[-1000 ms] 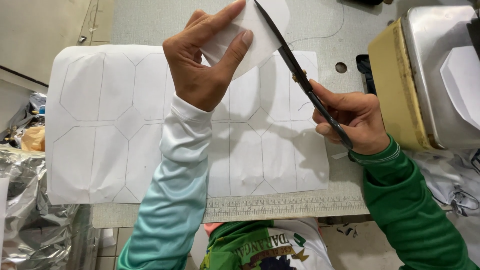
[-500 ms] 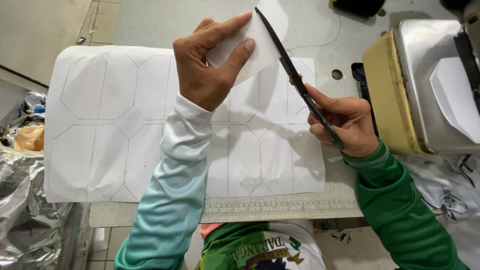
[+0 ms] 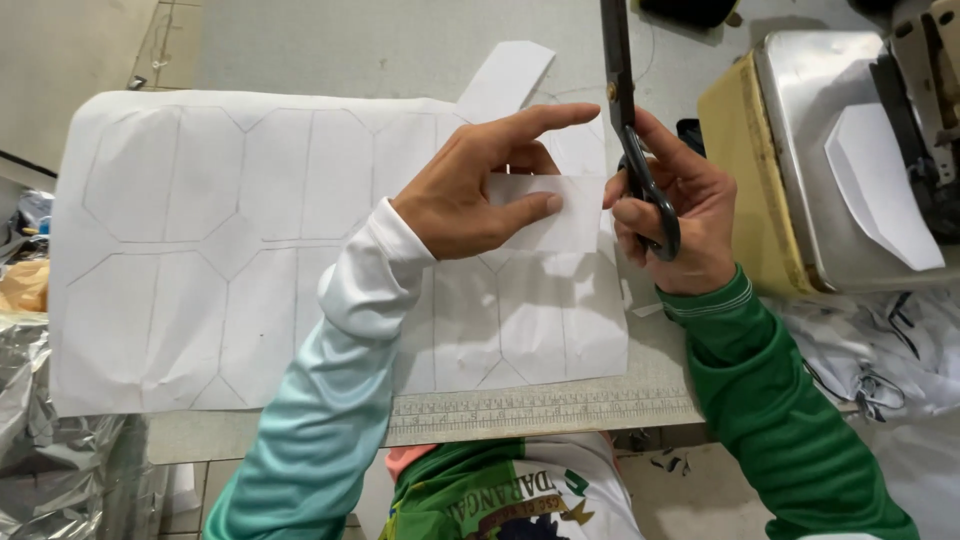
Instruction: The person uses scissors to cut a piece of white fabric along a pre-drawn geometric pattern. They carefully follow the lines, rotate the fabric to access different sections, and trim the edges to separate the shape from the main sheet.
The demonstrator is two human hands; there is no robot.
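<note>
Your left hand (image 3: 470,190) pinched a small white paper piece (image 3: 555,215) between thumb and fingers, the forefinger stretched out straight above it. Your right hand (image 3: 675,215) sat just beside that piece, closed through the loops of dark scissors (image 3: 628,120), whose blades pointed up and away from you (whether they were parted I could not tell). Under both hands lay a large white paper sheet (image 3: 200,250) pencilled with angular outlines; a ruler (image 3: 540,410) ran below your wrists.
</note>
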